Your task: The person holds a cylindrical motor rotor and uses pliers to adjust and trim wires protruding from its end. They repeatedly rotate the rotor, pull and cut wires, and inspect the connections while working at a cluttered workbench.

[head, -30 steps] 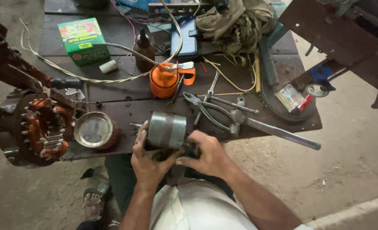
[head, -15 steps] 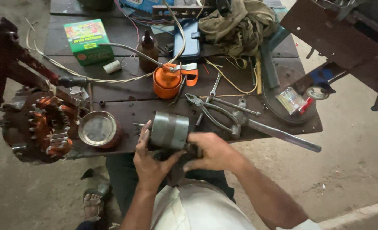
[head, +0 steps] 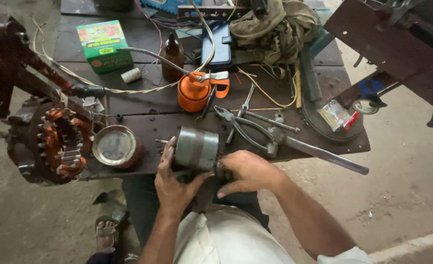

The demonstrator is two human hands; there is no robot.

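A grey metal cylinder (head: 197,147), a motor rotor, lies at the near edge of the dark workbench (head: 143,122). My left hand (head: 173,182) cups it from below and the left, thumb along its side. My right hand (head: 248,171) grips the dark shaft end sticking out on the rotor's right. A short shaft stub (head: 161,142) pokes out on the rotor's left side.
A stator with copper windings (head: 48,142) hangs at the left edge, beside a round metal cover (head: 115,145). Pliers (head: 241,128), a long steel bar (head: 319,154), an orange oil can (head: 193,92), a green box (head: 103,45), a brown bottle (head: 173,56) and a rag (head: 275,27) crowd the bench.
The view has shifted slightly. Both hands stay on the rotor; my right hand has slid a little along the shaft end while the left keeps cupping the body.
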